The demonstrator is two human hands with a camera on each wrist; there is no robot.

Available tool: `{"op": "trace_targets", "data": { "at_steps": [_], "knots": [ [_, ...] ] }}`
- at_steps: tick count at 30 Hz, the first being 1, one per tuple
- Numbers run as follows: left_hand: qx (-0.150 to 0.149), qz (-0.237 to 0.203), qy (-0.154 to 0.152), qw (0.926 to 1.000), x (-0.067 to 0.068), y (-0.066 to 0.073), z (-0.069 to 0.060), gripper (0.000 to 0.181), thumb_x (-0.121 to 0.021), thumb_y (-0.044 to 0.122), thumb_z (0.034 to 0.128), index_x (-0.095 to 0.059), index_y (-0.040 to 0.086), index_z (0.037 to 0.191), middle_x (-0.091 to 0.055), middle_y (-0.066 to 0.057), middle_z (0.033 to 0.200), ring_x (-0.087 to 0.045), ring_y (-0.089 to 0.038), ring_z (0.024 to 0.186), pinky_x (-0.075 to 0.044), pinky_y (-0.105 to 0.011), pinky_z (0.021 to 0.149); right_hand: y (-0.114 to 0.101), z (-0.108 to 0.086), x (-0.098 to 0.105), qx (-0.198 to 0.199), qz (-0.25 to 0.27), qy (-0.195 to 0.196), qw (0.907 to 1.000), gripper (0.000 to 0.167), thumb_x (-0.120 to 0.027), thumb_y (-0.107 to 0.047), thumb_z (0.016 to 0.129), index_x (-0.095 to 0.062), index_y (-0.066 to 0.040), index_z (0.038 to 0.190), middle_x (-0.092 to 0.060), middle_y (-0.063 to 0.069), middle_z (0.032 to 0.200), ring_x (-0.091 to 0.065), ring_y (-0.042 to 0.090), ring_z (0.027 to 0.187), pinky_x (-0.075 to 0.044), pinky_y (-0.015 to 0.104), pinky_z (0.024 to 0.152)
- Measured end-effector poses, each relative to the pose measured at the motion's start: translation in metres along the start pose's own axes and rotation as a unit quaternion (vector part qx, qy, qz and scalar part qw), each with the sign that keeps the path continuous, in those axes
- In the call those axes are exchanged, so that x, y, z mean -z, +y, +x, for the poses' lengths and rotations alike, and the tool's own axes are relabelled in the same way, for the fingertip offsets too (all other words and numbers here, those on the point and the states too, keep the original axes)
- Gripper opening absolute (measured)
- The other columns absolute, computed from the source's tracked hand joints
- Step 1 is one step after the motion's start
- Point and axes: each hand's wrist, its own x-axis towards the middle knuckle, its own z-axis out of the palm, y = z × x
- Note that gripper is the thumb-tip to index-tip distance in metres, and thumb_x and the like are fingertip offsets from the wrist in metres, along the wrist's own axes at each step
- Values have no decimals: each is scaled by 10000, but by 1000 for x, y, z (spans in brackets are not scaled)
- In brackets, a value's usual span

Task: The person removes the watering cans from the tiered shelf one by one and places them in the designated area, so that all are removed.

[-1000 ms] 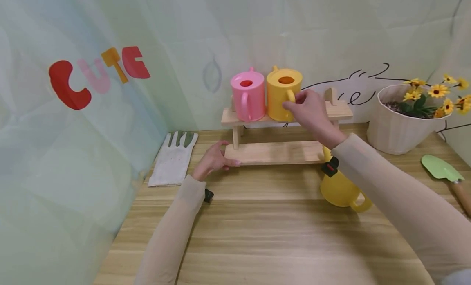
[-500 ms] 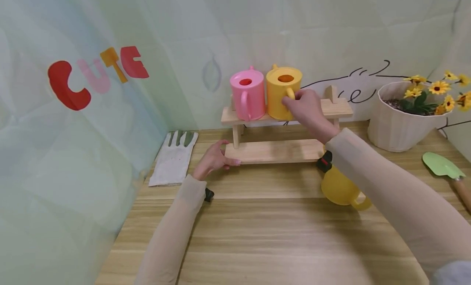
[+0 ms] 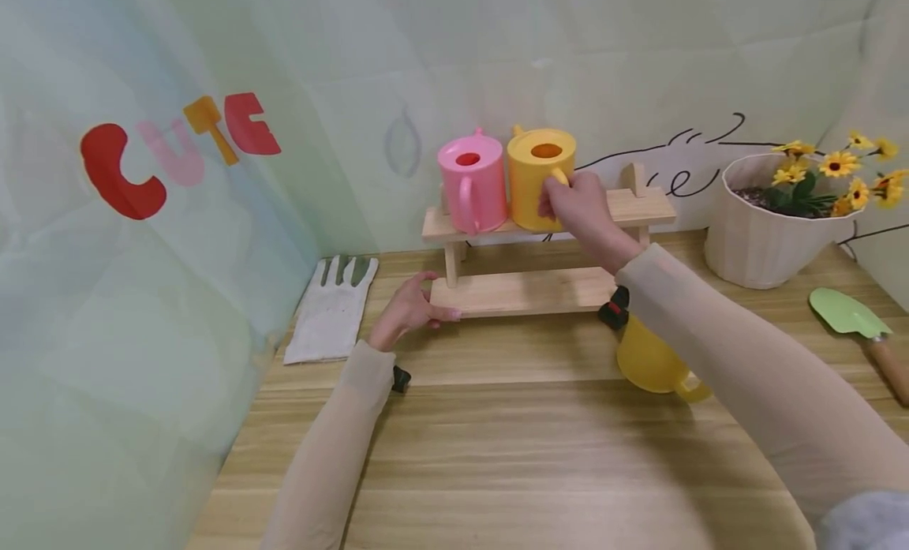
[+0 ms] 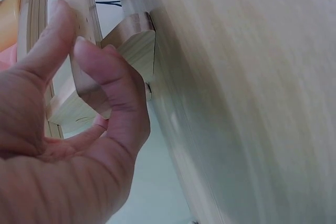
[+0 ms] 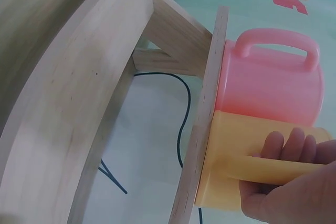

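Note:
On the upper board of a two-tier wooden stand (image 3: 525, 291) a pink watering can (image 3: 474, 179) and a yellow watering can (image 3: 529, 179) stand side by side, close together. My right hand (image 3: 584, 211) grips the yellow can's handle (image 5: 278, 169), fingers through the loop as the right wrist view shows. The can's base rests against the upper board (image 5: 202, 124). With my left hand (image 3: 413, 307) I hold the left end of the lower board, thumb and fingers around its edge (image 4: 86, 51). Partly behind my right forearm, another yellow watering can (image 3: 649, 359) stands on the table.
A white-and-green glove (image 3: 330, 312) lies left of the stand. To the right are a white pot (image 3: 763, 242) of yellow flowers and a green trowel (image 3: 848, 313) with a wooden handle. A printed cloth backdrop (image 3: 341, 76) hangs behind the table (image 3: 483, 455).
My right forearm has shifted slightly left and lower, its hand still on the yellow can's handle. The left hand keeps its place on the stand. The head view has turned a little.

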Motion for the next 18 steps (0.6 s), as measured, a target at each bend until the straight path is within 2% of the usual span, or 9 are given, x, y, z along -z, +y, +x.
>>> {"op": "trace_targets", "data": {
  "at_steps": [8,13,15,18],
  "knots": [
    [-28,-24,24,10000,1,0,0,971,-945,160,875,-373,72,1655,-701,-138,1006,-624,-92,583,-561,-222,620,-1,2,-1,-85,112,-80,9999,270,-445,-257,1120,-594,-80,982,-592,-19,877,-597,158,813,-536,287,880],
    [-71,-58,25,10000,0,1,-1,966,-940,150,879,-369,63,1653,-693,-113,977,-625,-87,576,-568,-233,636,1,4,-1,-19,158,2,9999,276,-457,-248,1106,-561,-91,904,-549,-43,799,-546,167,781,-496,285,809],
    [-95,-66,18,9999,0,0,-1,964,-940,149,879,-369,56,1650,-693,-102,959,-626,-86,579,-562,-232,641,2,4,-1,3,194,81,9998,289,-456,-250,1104,-548,-80,890,-536,-33,773,-546,184,805,-485,300,813],
    [-81,-31,1,10000,0,-3,-2,971,-943,157,877,-365,52,1650,-695,-89,939,-629,-87,589,-551,-229,648,4,3,-3,-72,255,171,9995,283,-453,-272,1110,-581,-57,979,-592,-8,890,-592,196,922,-508,309,884]
  ]
}}
